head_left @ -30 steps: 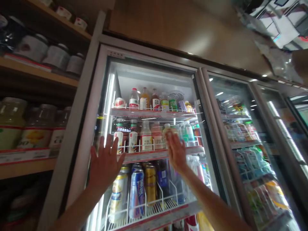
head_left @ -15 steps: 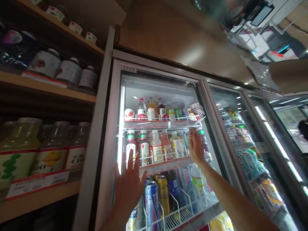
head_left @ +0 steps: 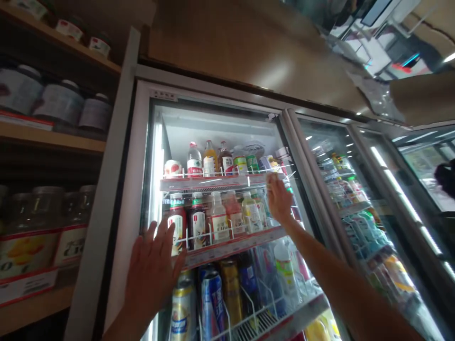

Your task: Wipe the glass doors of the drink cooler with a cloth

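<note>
A glass fridge door (head_left: 213, 113) fills the middle of the view, with lit drink shelves behind it. My left hand (head_left: 152, 265) is raised at the lower left of the door with its fingers stretched and apart, holding nothing. Whether its fingertips touch the glass I cannot tell. My right hand (head_left: 279, 201) is up against the right part of the glass, in front of the middle shelf. Its fingers are together and bent, and a pale patch shows at the fingertips. What that patch is I cannot make out.
Behind the glass stand juice bottles (head_left: 218, 218) and drink cans (head_left: 212, 300). A metal door frame (head_left: 305, 175) separates this door from more fridge doors at right. On the left, wooden shelves (head_left: 53, 139) bear jars and bottles. A brown panel (head_left: 227, 52) runs above the fridge.
The view has shifted, so the fridge and shelves sit farther left. My right hand has moved up the glass a little, toward the top shelf edge. The left hand stays spread near the door's left side.
</note>
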A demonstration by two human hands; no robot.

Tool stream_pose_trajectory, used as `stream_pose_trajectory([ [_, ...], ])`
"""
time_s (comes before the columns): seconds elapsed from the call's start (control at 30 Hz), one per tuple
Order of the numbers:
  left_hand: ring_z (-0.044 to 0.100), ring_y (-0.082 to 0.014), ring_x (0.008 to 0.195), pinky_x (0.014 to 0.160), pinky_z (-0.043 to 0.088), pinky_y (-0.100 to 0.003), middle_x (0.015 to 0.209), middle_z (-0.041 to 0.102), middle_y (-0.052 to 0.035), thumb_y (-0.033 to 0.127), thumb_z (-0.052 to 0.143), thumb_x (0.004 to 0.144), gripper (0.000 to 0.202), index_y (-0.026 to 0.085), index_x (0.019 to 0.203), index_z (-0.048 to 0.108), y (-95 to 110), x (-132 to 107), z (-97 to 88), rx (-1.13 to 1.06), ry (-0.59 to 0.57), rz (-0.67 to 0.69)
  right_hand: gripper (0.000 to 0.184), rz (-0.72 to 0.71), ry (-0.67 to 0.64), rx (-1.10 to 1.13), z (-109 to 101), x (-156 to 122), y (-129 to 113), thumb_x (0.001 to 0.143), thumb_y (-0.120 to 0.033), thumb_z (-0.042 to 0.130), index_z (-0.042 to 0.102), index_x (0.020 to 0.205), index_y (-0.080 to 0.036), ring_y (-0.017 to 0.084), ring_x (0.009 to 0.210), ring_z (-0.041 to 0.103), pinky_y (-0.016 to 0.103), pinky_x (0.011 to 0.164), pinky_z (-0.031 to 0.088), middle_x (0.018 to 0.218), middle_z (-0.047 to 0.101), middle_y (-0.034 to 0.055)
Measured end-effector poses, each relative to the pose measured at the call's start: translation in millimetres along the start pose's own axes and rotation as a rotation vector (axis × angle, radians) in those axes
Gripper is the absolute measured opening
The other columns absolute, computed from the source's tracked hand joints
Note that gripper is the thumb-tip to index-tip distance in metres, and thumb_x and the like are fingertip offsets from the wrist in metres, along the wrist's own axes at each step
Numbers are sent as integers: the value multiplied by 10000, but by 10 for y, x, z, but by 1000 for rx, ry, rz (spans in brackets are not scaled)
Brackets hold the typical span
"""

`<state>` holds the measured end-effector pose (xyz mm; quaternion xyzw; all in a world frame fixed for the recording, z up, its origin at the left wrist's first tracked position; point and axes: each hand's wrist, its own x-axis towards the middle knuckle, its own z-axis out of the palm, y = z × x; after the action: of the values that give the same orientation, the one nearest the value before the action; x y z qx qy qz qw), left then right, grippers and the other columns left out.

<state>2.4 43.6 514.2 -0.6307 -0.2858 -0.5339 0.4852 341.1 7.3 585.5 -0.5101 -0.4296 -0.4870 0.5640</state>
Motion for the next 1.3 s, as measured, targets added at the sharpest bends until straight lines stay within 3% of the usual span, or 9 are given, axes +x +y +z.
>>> stream_pose_trajectory([
  [0.1, 234, -310, 1368, 1087, 197, -553, 1440, 348, -155, 414, 335, 884, 591, 164, 1413, 248, -53, 187, 10, 48, 2, 1, 538, 95, 59, 5, 40, 360, 251, 906, -176, 118, 364, 1332, 43, 317, 1243, 406, 514, 919, 368, 1296, 439, 304],
  [0.27, 262, -383, 1339, 1045, 233, -613, 1436, 310, -231, 465, 271, 895, 611, 57, 1344, 342, -106, 848, 14, 86, 30, -135, 484, -270, -19, 44, 248, 229, -364, 903, -239, 311, 353, 1385, -239, 190, 1323, 320, 402, 1044, 308, 1436, 386, 45],
  [0.37, 256, -390, 1337, 1046, 225, -624, 1450, 295, -211, 467, 282, 895, 610, 58, 1344, 334, -116, 1049, 39, 89, 22, -167, 492, -321, -32, 32, 211, 288, -107, 894, -232, 332, 348, 1384, -266, 184, 1302, 358, 416, 1047, 311, 1416, 417, 22],
  [0.5, 263, -378, 1337, 1060, 202, -622, 1464, 278, -190, 437, 299, 903, 578, 74, 1351, 321, -114, 1027, 83, 95, 47, -160, 520, -9, 74, 7, 82, 665, 523, 882, -140, 217, 343, 1383, -83, 288, 1233, 432, 499, 935, 383, 1333, 468, 207],
  [0.6, 271, -376, 1337, 1056, 205, -630, 1458, 292, -193, 447, 300, 900, 579, 96, 1360, 313, -114, 997, 100, 117, 49, -163, 528, -43, 72, 42, 192, 645, 252, 883, -160, 253, 308, 1408, -132, 270, 1279, 382, 472, 970, 363, 1397, 412, 159],
  [0.77, 287, -357, 1335, 1066, 218, -589, 1434, 333, -205, 473, 222, 904, 616, 64, 1346, 352, -125, 998, 105, 198, 25, -190, 543, -522, -54, 130, 327, 293, -374, 893, -208, 330, 259, 1425, -290, 182, 1358, 268, 424, 1093, 220, 1475, 320, -9],
  [0.97, 260, -322, 1356, 1079, 206, -560, 1450, 319, -171, 459, 188, 910, 604, 83, 1340, 384, -120, 973, 125, 229, 12, -137, 508, -1, 76, 97, 296, 387, -76, 909, -217, 256, 321, 1401, -110, 302, 1321, 320, 527, 1000, 306, 1441, 342, 169],
  [1.17, 283, -275, 1354, 1077, 239, -531, 1443, 348, -130, 449, 227, 913, 554, 141, 1341, 395, -136, 970, 130, 177, -33, -38, 553, -465, -25, 120, 334, -41, -661, 897, -199, 314, 225, 1440, -263, 187, 1374, 233, 452, 1105, 204, 1486, 296, 8],
  [1.3, 248, -277, 1368, 1082, 223, -540, 1452, 331, -135, 443, 256, 909, 550, 142, 1352, 377, -133, 967, 121, 145, -34, -29, 541, -96, 69, 81, 310, 127, -227, 910, -220, 272, 211, 1448, -209, 281, 1307, 354, 553, 1007, 297, 1434, 374, 120],
])
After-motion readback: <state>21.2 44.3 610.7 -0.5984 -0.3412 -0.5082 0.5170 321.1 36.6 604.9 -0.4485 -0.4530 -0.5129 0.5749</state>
